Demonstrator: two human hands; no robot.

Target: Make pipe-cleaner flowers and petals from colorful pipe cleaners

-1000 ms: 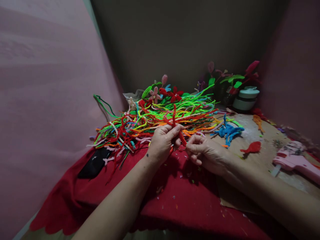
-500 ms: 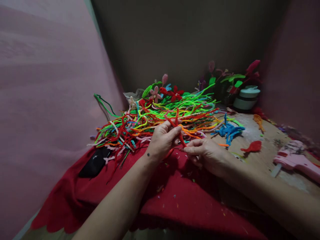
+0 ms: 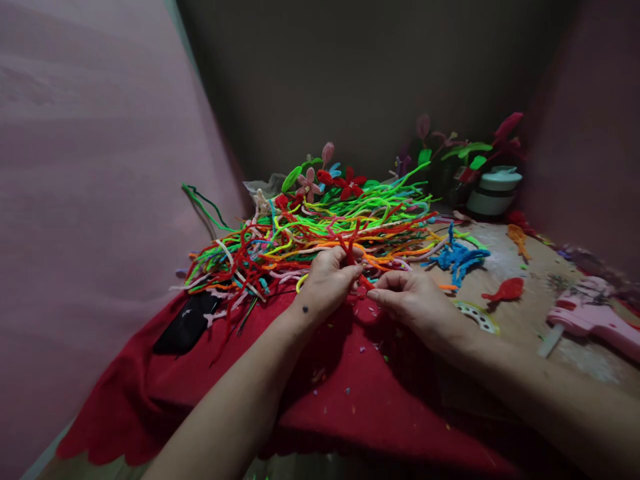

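Between my two hands is a red pipe cleaner [image 3: 367, 283], bent so that two of its ends stick up above my left fingers. My left hand [image 3: 333, 275] pinches it between thumb and forefinger. On the lower right, the fingertips of my right hand [image 3: 413, 299] are closed on another stretch of it. Just beyond my hands lies a wide pile of pipe cleaners [image 3: 320, 230] in green, red, orange, pink and other colours. Part of the red piece is hidden behind my fingers.
A black phone [image 3: 185, 327] rests on the red cloth [image 3: 360, 413]. To the right are blue twisted pipe cleaners [image 3: 457, 260], a red leaf-like piece [image 3: 504, 290], a pink glue gun [image 3: 590, 313] and a lidded jar [image 3: 495, 192]. Fuzzy flowers [image 3: 350, 183] stand behind the pile.
The red pipe cleaner's upper ends have tilted and dropped a little lower in my left hand. My right hand has shifted slightly, uncovering more of a round yellow-rimmed item beside it.
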